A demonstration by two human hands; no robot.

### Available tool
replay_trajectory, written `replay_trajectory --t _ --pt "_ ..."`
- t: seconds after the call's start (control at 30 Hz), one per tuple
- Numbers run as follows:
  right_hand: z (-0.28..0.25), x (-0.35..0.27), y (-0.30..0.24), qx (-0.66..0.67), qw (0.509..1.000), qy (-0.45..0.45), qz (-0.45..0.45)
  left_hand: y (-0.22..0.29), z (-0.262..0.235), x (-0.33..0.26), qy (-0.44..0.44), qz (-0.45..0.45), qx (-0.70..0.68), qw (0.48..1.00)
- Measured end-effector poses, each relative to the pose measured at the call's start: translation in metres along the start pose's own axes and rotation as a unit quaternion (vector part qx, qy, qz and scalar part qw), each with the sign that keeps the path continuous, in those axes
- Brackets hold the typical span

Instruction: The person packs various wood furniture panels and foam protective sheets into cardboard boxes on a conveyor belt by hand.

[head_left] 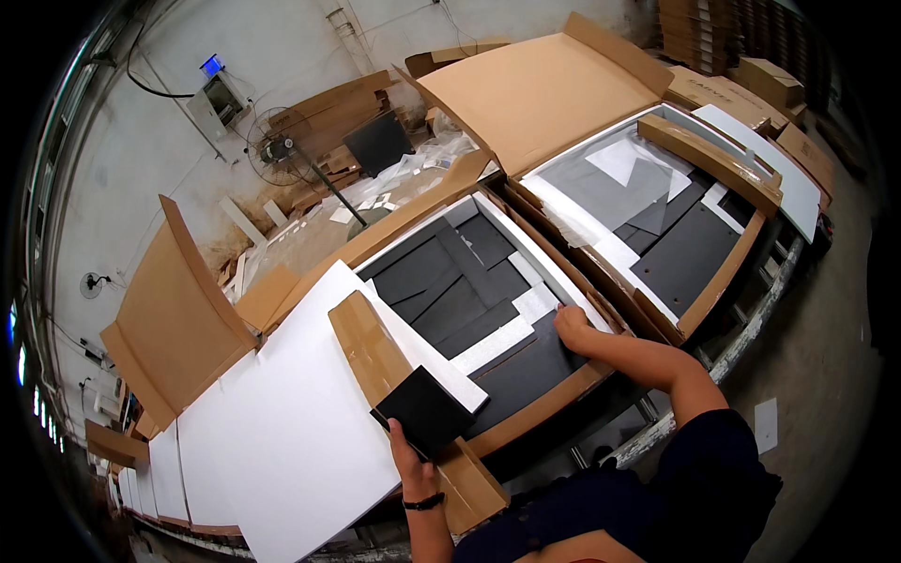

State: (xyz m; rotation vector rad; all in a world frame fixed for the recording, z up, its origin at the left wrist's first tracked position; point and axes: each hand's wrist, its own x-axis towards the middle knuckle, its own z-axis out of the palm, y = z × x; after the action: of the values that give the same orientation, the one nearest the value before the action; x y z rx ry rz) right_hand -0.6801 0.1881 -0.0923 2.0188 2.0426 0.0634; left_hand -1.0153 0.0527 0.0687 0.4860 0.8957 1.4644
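Note:
My left hand point(413, 462), with a dark band on the wrist, grips a small black rectangular board point(429, 410) by its near edge. The board is tilted above a long, narrow brown carton point(369, 340). My right hand point(571, 328) reaches into an open cardboard box point(544, 401), its fingers curled at the right end of a dark grey panel point(526, 373). What those fingers hold, if anything, is hidden. Several other dark panels point(455, 291) lie fitted together in the box, with white foam pieces point(491, 344) between and around them.
Large white sheets point(282, 422) cover the boxes on the left. To the right, another open box point(727, 274) holds dark panels, clear film and a narrow carton point(710, 161). A metal-framed conveyor point(756, 298) runs beneath. A standing fan point(279, 148) and cardboard scraps are behind.

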Motion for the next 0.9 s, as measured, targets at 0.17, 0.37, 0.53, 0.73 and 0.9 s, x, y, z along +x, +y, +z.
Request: replay_trajectory --t 0.17,0.37,0.53,0.73,0.9 --pt "-0.005 -0.014 -0.007 -0.077 0.996 -0.037 -0.014 0.0 -0.01 0.004 0.006 0.0 -0.003 1.0" --pt "-0.026 -0.021 -0.003 -0.116 0.99 -0.066 -0.053 -0.001 -0.011 0.005 -0.004 -0.006 -0.019 1.0" --pt "0.033 0.011 0.0 -0.085 0.996 -0.026 -0.032 -0.003 -0.01 0.007 -0.007 -0.018 0.001 1.0" --pt "-0.037 -0.03 0.013 -0.017 0.987 -0.099 -0.125 -0.002 -0.016 0.009 -0.004 -0.015 -0.016 1.0" --pt "-0.062 0.02 0.017 0.066 0.99 0.036 -0.121 0.001 -0.009 0.003 0.006 -0.019 -0.031 0.999"
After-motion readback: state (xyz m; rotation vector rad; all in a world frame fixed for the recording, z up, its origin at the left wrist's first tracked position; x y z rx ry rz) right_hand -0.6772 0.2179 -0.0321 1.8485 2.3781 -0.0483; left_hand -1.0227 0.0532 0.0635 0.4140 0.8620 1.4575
